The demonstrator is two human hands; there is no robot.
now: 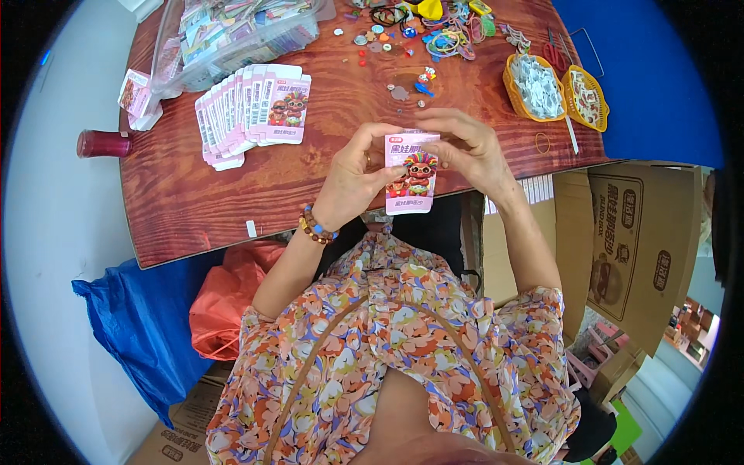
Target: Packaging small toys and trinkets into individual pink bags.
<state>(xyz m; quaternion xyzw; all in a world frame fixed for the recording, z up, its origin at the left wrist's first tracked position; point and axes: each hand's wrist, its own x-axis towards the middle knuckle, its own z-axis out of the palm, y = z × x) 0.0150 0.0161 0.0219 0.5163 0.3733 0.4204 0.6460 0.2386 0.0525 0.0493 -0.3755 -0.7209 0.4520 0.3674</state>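
Note:
Between my two hands, over the table's near edge, stands a small pink and white cardboard box [411,186] with cartoon figures printed on its front. My left hand [359,174] grips its left side, the thumb lying across the front face. At the upper right corner, my right hand [465,151] pinches the box near its top end, its fingers curled behind. What lies inside the box is hidden. To the left on the table, a fanned row of matching flat pink boxes [287,112] overlaps one another.
A clear plastic bin [232,66] of small packets stands at the far left, near a dark red jar [105,143]. Trinkets and a yellow basket [515,97] of white pieces sit toward the back and right. An open carton [643,232] stands beside the table at right.

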